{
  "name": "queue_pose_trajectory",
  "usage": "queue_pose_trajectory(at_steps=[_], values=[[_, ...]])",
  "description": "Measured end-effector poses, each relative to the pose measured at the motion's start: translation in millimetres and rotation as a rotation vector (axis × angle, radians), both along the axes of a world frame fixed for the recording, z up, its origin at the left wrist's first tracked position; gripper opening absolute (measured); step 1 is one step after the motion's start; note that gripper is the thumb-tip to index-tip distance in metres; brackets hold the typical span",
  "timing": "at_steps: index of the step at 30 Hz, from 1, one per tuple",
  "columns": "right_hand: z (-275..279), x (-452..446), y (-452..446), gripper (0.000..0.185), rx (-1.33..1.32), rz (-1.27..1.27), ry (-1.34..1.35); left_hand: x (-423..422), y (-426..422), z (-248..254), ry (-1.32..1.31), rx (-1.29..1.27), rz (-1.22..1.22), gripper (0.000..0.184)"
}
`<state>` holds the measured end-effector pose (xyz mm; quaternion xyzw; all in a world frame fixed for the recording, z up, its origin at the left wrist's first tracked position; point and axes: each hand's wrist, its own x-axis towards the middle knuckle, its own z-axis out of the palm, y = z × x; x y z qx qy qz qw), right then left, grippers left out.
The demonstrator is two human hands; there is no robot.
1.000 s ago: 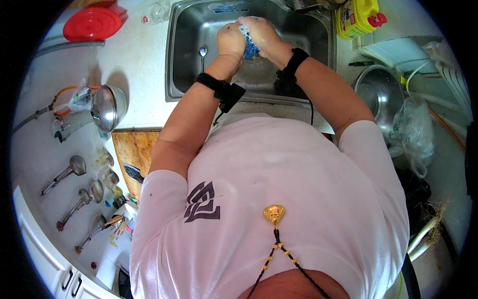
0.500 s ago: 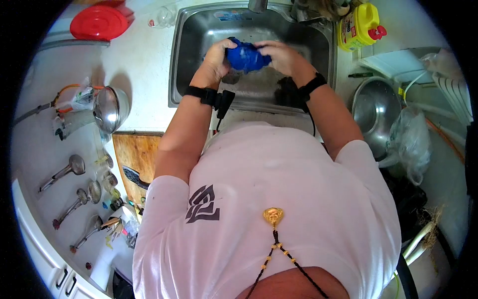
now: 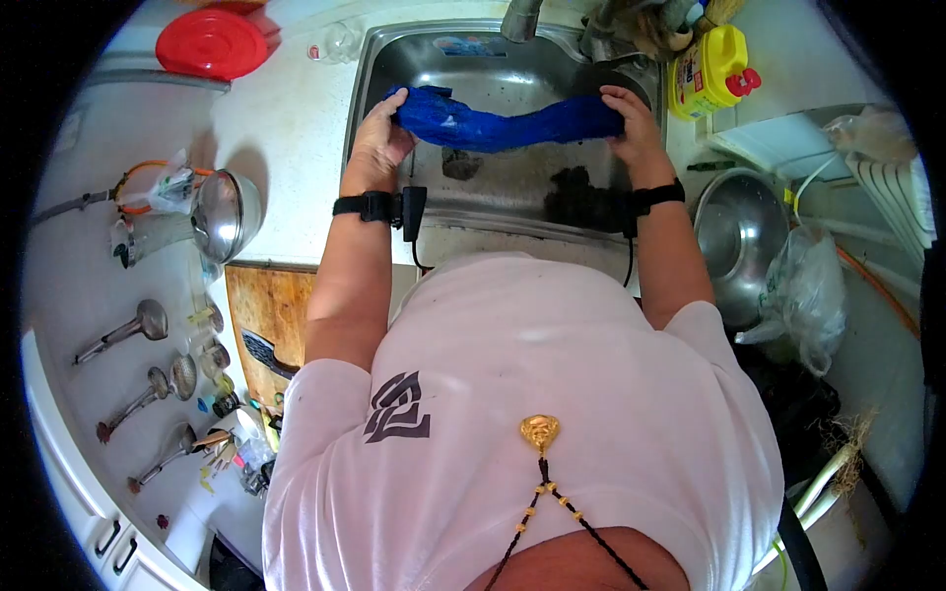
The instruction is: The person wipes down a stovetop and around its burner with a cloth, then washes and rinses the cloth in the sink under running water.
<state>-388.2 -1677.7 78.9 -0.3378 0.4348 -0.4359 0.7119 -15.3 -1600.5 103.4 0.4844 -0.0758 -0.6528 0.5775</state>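
A blue cloth (image 3: 507,126) is stretched sideways over the steel sink (image 3: 493,209). Its left end is gripped by my left hand (image 3: 382,133), the thumb and fingers closed on it. At the other end, my right hand (image 3: 633,123) pinches the cloth near the sink's right side. The cloth sags slightly in the middle and looks wet. Both wrists wear black straps. Below the cloth, dark patches show on the sink bottom. The faucet (image 3: 520,20) is just beyond the sink's far edge.
A yellow bottle (image 3: 705,74) with a red cap stands right of the sink, and a steel bowl (image 3: 739,231) sits nearer. On the left are a red lid (image 3: 210,44), a steel pot (image 3: 225,215) and a wooden board (image 3: 264,305) with a dark-bladed knife (image 3: 264,350).
The bunched blue-and-white bundle between my hands has opened into a long blue strip. My hands have moved apart, left and right, each still holding the cloth.
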Motion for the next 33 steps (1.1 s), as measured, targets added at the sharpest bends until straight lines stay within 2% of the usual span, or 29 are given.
queue_pose_trajectory(at_steps=[1, 5, 7, 8, 9, 10, 11, 12, 13, 14, 15, 17, 18, 19, 21, 23, 24, 26, 27, 29, 33], values=[[0, -2, -2, 0.025, 0.078, -0.050, -0.091, 1, 0, -2, -0.009, 0.016, 0.007, 0.024], [-2, -7, -9, 0.026, 0.080, -0.113, -0.169, 2, 5, -12, -0.107, 0.070, 0.001, 0.026], [5, -4, -12, 0.028, 0.031, 0.012, -0.273, -14, 12, -14, -0.620, 0.173, -0.060, 0.031], [14, 4, -9, 0.028, 0.030, 0.009, -0.274, -16, 9, -25, -0.804, 0.158, -0.181, 0.037], [22, 17, -4, 0.031, -0.255, 0.108, -0.201, -10, 8, -59, -1.062, 0.000, -0.283, 0.047], [30, 30, -1, 0.034, -0.538, 0.209, -0.123, -23, 10, -46, -1.146, -0.002, -0.414, 0.055], [37, 38, -3, 0.034, -0.538, 0.206, -0.123, -43, 15, -25, -1.229, -0.004, -0.545, 0.063], [44, 47, -7, 0.033, -1.000, 0.277, 0.079, -58, 17, -16, -1.073, -0.123, -0.584, 0.065], [52, 58, -3, 0.034, -0.912, 0.377, 0.022, -73, 19, -7, -0.913, -0.238, -0.617, 0.067], [60, 69, 0, 0.034, -0.817, 0.469, -0.026, -89, 21, 16, -1.032, -0.293, -0.628, 0.060], [67, 82, 9, 0.035, -0.157, 0.550, -0.321, -91, 16, 26, -1.034, -0.292, -0.627, 0.060], [62, 92, 9, 0.037, -0.165, 0.590, -0.291, -91, 8, 37, -0.456, -0.178, -0.770, 0.049], [61, 94, 8, 0.038, -0.259, 0.616, -0.187, -93, 10, 42, -0.407, -0.161, -0.663, 0.032], [64, 96, 8, 0.040, -0.354, 0.640, -0.084, -92, 11, 47, -0.410, -0.161, -0.660, 0.032], [74, 88, 8, 0.041, -0.362, 0.633, -0.075, -90, 13, 57, -0.479, -0.195, -0.578, 0.028], [76, 78, 4, 0.039, -0.391, 0.717, 0.124, -79, 13, 47, -0.483, -0.213, -0.561, 0.023], [78, 75, 4, 0.039, -0.389, 0.716, 0.123, -74, 13, 43, -0.486, -0.232, -0.543, 0.019], [87, 69, 6, 0.030, -0.431, 0.660, 0.264, -73, 14, 49, -0.473, -0.223, -0.538, 0.016], [84, 67, 4, 0.030, -0.430, 0.658, 0.264, -74, 15, 51, -0.460, -0.217, -0.531, 0.014], [75, 64, -4, 0.017, -0.410, 0.685, 0.349, -73, 16, 50, -0.473, -0.234, -0.536, 0.012], [64, 61, -7, 0.014, -0.537, 0.649, 0.354, -74, 18, 45, -0.465, -0.270, -0.511, 0.011]])
